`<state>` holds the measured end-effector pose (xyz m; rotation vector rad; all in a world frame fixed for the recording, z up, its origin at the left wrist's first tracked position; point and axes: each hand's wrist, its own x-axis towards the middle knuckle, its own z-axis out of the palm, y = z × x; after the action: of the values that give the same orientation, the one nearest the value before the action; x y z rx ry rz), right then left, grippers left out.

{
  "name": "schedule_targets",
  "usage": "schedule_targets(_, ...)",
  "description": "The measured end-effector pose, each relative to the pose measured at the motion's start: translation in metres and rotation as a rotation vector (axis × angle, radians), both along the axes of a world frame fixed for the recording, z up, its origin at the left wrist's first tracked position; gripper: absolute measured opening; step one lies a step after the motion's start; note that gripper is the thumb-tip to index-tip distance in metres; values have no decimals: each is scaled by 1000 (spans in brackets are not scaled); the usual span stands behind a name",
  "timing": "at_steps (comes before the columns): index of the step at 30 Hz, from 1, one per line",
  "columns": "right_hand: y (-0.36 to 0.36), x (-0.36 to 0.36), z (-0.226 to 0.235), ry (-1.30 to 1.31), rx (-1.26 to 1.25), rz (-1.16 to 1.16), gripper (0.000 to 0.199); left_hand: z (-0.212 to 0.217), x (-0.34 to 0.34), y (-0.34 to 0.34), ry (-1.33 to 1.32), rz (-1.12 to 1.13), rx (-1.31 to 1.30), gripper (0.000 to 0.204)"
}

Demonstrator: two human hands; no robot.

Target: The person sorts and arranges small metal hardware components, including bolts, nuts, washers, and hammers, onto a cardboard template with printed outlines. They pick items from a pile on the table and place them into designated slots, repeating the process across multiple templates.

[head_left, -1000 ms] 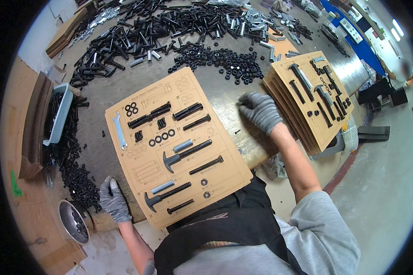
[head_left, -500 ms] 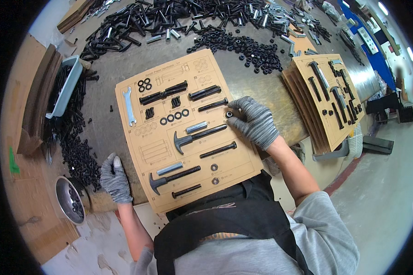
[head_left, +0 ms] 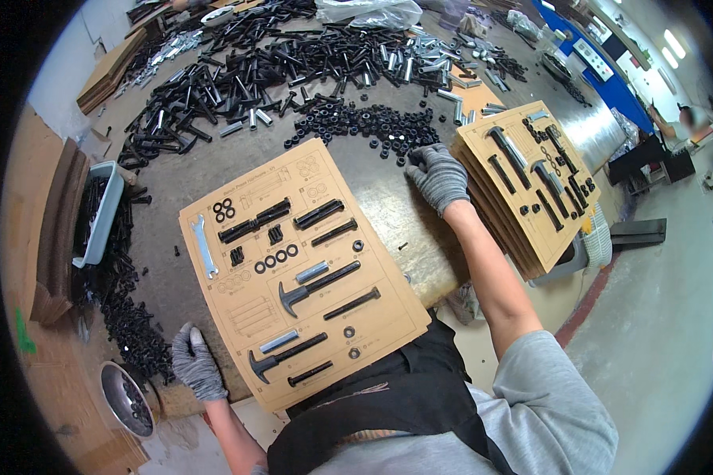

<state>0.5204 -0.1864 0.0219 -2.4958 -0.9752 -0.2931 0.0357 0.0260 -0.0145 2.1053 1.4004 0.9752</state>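
Note:
A brown cardboard sheet lies on the grey table before me, with black bolts, two hammers, a wrench, washers and nuts set in its outlines. My left hand, in a grey glove, rests at the table's near edge by the sheet's lower left corner. My gloved right hand reaches to the far right, fingers curled at the edge of a heap of black nuts. I cannot see whether it holds a nut.
A stack of filled cardboard sheets sits at the right. Heaps of black bolts and silver parts cover the far table. A grey bin and loose black screws lie left, with a metal bowl near the corner.
My right hand left the sheet's upper right part and moved out to the pile of nuts. The left hand stayed at the lower left corner.

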Motion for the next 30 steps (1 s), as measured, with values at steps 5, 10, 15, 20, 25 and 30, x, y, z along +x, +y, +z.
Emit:
schedule_targets(5, 20, -6, 4, 94, -20, 131, 20, 1, -3, -1, 14, 19, -5, 18)
schedule_targets(10, 7, -9, -5, 52, -121, 158, 21, 4, 1, -3, 12, 20, -40, 18)
schedule_targets(15, 0, -13, -10, 117, 56, 252, 19, 8, 0, -5, 57, 8, 1, 18)
schedule_targets(20, 7, 1, -13, 159, 55, 114, 24, 5, 2, -4, 17, 9, -17, 19)
schedule_targets(25, 14, 5, -13, 156, 92, 19, 27, 3, 0, -2, 8, 2, -7, 18)
schedule_targets(30, 11, -14, 12, 90, -231, 248, 20, 9, 0, -5, 59, 14, -6, 18)
